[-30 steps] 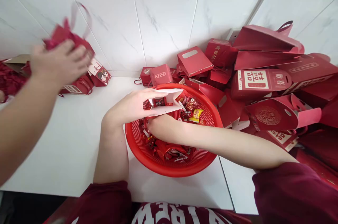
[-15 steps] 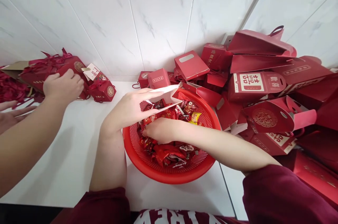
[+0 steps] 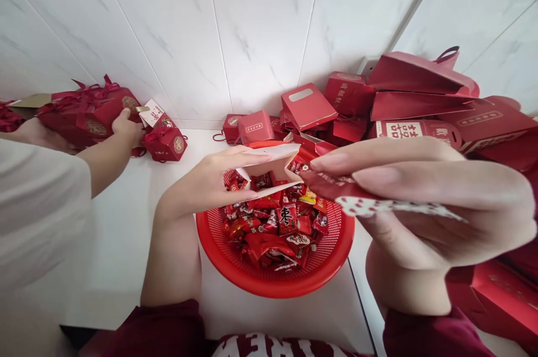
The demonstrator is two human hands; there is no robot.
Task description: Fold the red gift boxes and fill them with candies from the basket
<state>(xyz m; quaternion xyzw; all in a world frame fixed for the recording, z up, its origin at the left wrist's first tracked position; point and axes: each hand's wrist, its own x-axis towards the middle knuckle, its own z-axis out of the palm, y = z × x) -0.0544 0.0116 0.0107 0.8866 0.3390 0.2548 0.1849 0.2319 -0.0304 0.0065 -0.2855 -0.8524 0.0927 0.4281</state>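
Observation:
My left hand [image 3: 210,180] grips an open paper box [image 3: 275,169] by its side, its pale inside showing, above the red basket [image 3: 275,290]. Wrapped candies [image 3: 269,228] in red, with one yellow wrapper, lie in the basket. Close to the camera, my right hand [image 3: 437,200] pinches a red and white candy packet [image 3: 378,204] between thumb and fingers, to the right of the box opening. The far end of the packet is partly hidden by the fingers.
Red boxes [image 3: 420,105] are piled at the right, with smaller ones [image 3: 256,127] along the tiled wall. At the left, another person's hands [image 3: 128,130] hold red boxes with ribbons [image 3: 92,113]. A small red box [image 3: 168,143] stands beside them.
My right hand has come up out of the basket to the right, now with a packet. The other person's hands have closed around the ribboned boxes, and a pale sleeve has entered at left.

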